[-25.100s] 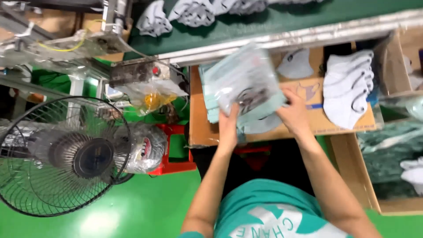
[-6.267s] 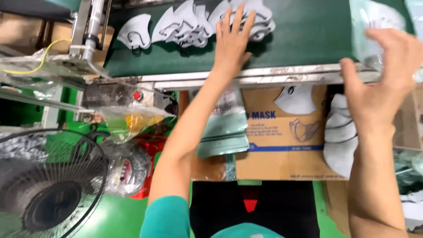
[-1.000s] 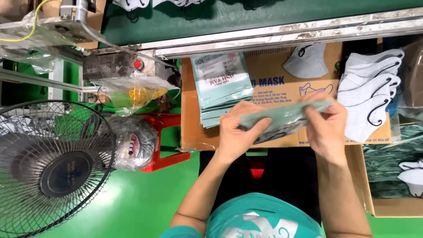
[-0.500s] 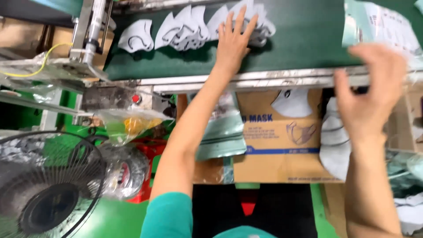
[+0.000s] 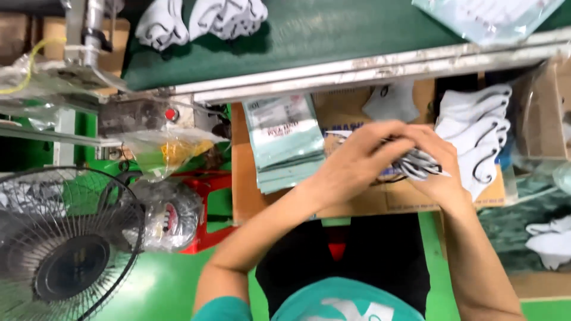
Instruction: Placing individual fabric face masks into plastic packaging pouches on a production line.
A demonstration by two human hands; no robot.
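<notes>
Two hands meet over a cardboard box top at our packing station, and we see them closed together on one small bundle. The green conveyor belt runs across the far side of the scene, its metal rail forming the near edge; loose white masks lie on it toward the far left, and a clear pouch rests at its far right corner. Below and to the left stands a wire-caged fan on the green floor.

Under the rail sits the brown cardboard box, which serves as our work surface. A pile of pale green pouches lies on its left part, long axis running away from us. A stack of white masks with black ear loops leans at its right edge, just beside our right hand.

Our left hand reaches in from the left and our right hand from the right; they touch near the box's centre. Between them is a folded bundle of masks, its long axis running roughly left to right, its free end poking right past the fingers. Both hands are clenched on it, the left covering most of it from above, the right pinching from beneath. The pouch pile lies just left of the grip, nearer our left hand.
</notes>
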